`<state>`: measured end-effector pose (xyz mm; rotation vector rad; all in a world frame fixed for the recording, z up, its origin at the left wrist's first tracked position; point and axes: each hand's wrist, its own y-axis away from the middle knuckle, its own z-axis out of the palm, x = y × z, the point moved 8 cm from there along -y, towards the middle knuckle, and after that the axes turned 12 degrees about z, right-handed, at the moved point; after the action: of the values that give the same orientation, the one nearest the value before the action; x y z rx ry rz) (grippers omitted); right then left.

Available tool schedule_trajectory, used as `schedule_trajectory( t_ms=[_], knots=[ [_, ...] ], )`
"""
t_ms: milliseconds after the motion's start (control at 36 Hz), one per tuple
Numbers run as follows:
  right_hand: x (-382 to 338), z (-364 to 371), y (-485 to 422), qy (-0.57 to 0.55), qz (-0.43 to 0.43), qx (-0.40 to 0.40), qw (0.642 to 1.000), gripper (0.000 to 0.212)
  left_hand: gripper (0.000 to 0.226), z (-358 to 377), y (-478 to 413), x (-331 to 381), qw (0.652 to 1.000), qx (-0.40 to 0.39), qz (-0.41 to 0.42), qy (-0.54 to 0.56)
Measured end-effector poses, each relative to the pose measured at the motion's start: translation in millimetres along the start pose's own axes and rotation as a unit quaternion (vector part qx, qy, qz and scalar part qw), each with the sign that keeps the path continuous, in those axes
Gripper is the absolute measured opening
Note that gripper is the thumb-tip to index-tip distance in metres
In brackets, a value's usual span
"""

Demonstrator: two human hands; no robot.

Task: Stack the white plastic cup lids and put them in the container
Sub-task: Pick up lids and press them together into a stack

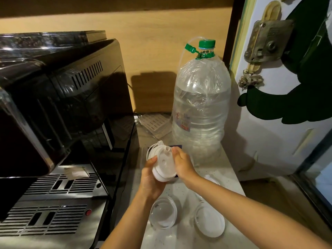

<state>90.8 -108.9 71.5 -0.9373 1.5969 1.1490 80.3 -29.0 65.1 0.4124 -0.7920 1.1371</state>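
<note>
A small stack of white plastic cup lids [164, 163] is held above the pale counter, tilted on its side. My left hand [150, 180] grips the stack from below and the left. On its right edge rests my right hand [183, 163], fingers curled against the rim. Two more lids lie flat on the counter nearer me: one [163, 213] below my left wrist, another [209, 220] under my right forearm. A further lid [212, 179] peeks out behind my right wrist. A clear container edge seems to sit behind the stack, mostly hidden.
A large black coffee machine [59, 105] with a metal drip tray [53, 203] fills the left. A big clear water bottle [201, 105] with a green cap stands at the back of the counter [181, 236]. A white door [280, 87] closes off the right.
</note>
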Motion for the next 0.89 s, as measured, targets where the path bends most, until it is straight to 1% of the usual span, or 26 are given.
schedule_trajectory(
  t_ms=[83, 139, 194, 306, 417, 472, 556, 611, 639, 722, 750, 806, 833, 889],
  knots=[
    [4.7, 4.0, -1.2, 0.012, 0.003, -0.018, 1.0, 0.035, 0.075, -7.2, 1.9, -1.6, 1.0, 0.017, -0.006, -0.002],
    [8.2, 7.1, -0.9, 0.017, 0.008, -0.028, 0.999, 0.032, 0.075, -11.3, 3.5, -2.5, 1.0, 0.025, -0.01, -0.007],
    [12.7, 11.3, -0.8, 0.023, 0.017, -0.044, 0.999, 0.034, 0.077, -18.7, 5.5, -3.9, 0.999, 0.041, -0.015, -0.014],
    [23.3, 19.0, 2.2, 0.076, 0.036, -0.073, 0.994, 0.038, 0.073, -32.5, 12.1, -3.7, 0.998, 0.058, -0.005, -0.034],
    [32.8, 23.1, 6.8, 0.104, 0.037, -0.106, 0.988, 0.032, 0.076, -45.0, 22.5, -0.8, 0.997, 0.067, 0.01, -0.044],
    [41.6, 20.2, 5.8, 0.142, 0.034, -0.108, 0.983, 0.031, 0.075, -49.5, 28.6, 0.4, 0.997, 0.073, 0.01, -0.038],
    [60.2, 16.2, 3.9, 0.265, 0.027, -0.112, 0.957, 0.043, 0.071, -59.6, 37.8, -2.0, 0.995, 0.093, 0.0, -0.021],
    [74.4, 17.5, 5.8, 0.338, 0.026, -0.132, 0.931, 0.053, 0.076, -68.1, 43.3, -3.8, 0.993, 0.117, 0.0, -0.018],
    [81.3, 18.6, 7.3, 0.377, 0.023, -0.142, 0.915, 0.058, 0.073, -70.3, 45.5, -4.1, 0.992, 0.125, 0.001, -0.02],
    [96.8, 25.2, 14.7, 0.488, 0.012, -0.153, 0.859, 0.074, 0.042, -74.7, 53.3, -1.9, 0.989, 0.147, 0.01, -0.014],
    [100.7, 28.6, 16.7, 0.507, 0.009, -0.152, 0.849, 0.079, 0.04, -76.6, 55.2, -2.3, 0.988, 0.155, 0.008, -0.015],
    [108.4, 36.8, 20.8, 0.533, 0.011, -0.148, 0.833, 0.087, 0.048, -79.5, 58.8, -2.6, 0.987, 0.161, 0.006, -0.018],
    [112.1, 41.2, 23.2, 0.549, 0.016, -0.145, 0.823, 0.089, 0.048, -80.8, 61.1, -2.6, 0.986, 0.166, 0.006, -0.018],
    [118.0, 50.3, 26.8, 0.582, 0.014, -0.135, 0.802, 0.093, 0.036, -83.4, 64.2, -1.2, 0.984, 0.178, 0.013, -0.015]
  ],
)
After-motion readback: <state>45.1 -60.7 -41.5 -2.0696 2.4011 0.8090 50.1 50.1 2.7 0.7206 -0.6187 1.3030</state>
